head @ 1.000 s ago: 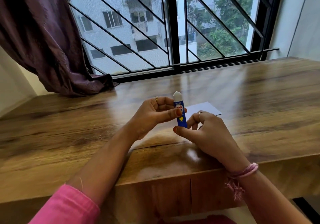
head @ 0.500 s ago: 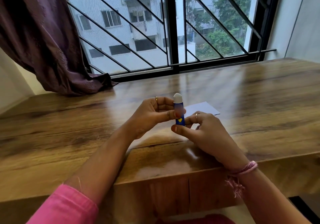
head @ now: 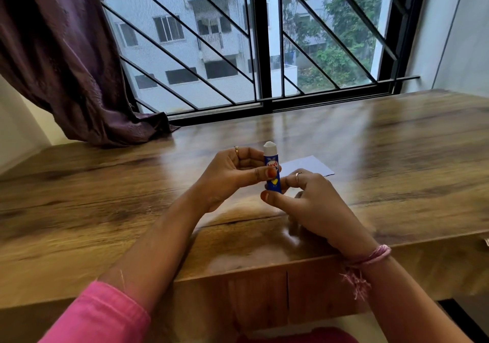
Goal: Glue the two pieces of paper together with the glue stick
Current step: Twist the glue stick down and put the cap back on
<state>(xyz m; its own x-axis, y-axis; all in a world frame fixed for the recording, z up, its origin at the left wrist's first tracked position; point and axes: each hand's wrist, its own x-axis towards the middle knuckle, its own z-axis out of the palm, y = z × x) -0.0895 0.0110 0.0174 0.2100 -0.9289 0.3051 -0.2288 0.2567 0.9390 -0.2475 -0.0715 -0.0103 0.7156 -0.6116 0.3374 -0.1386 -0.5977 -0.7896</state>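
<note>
A: Where is the glue stick held?

B: It is held upright above the table, just in front of the paper. The blue barrel is pinched between the thumb and fingers of the left hand. The base is gripped by the thumb and fingers of the right hand. Both hands are closed narrowly on it.

A: Is the cap on?

B: No cap is seen. White glue is exposed at the top, so the stick is judged ready for use; the base is probably being twisted, though that cannot be confirmed.

A: How should it be expected to handle?

B: A light, rigid plastic tube is to be expected, smooth and a little slippery. It is best taken at mid-barrel, well below the tip. The glue itself is soft and tacky, and could be smeared or broken if too much is wound out or if it is pressed hard.

A: And the paper?

B: It lies flat on the table, behind the stick and partly hidden by the right hand. Only one pale sheet can be made out; a second piece cannot be told apart. It is thin and limp, so it is likely to slide or crease unless pinned down while glue is rubbed on.
</note>
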